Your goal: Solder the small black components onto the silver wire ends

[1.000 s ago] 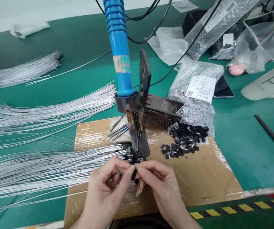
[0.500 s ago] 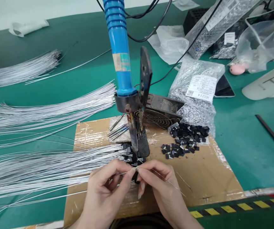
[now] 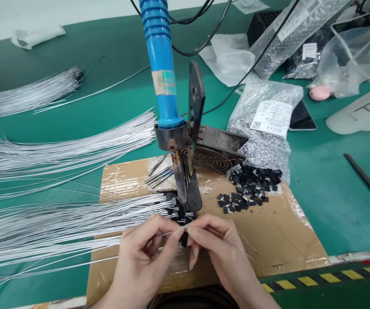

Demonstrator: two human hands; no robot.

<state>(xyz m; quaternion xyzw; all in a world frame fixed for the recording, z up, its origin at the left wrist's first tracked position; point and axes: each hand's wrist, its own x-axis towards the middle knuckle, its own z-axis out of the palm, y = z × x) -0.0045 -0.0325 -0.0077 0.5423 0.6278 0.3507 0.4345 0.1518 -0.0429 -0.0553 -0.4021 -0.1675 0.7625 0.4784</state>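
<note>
Both hands low over the cardboard [image 3: 278,240], just in front of the soldering iron [image 3: 160,64]. Left hand [image 3: 146,262] - fingertips pinched tight on a thin wire [image 3: 168,234]. Right hand [image 3: 218,249] - pinched on the same wire, fingertips touching the left's. Wire bundle [image 3: 59,227] fanned leftward across the green surface [image 3: 333,193]; black components [image 3: 252,184] heaped at right.

Bright, even light from overhead covers the green bench mat [image 3: 329,189]; shadows are soft and short. Glare whitens the wire bundles [image 3: 59,227] and the bubble bag [image 3: 262,150] (its label [image 3: 271,119] is readable). Far-left edge blurs; edges bow slightly.
</note>
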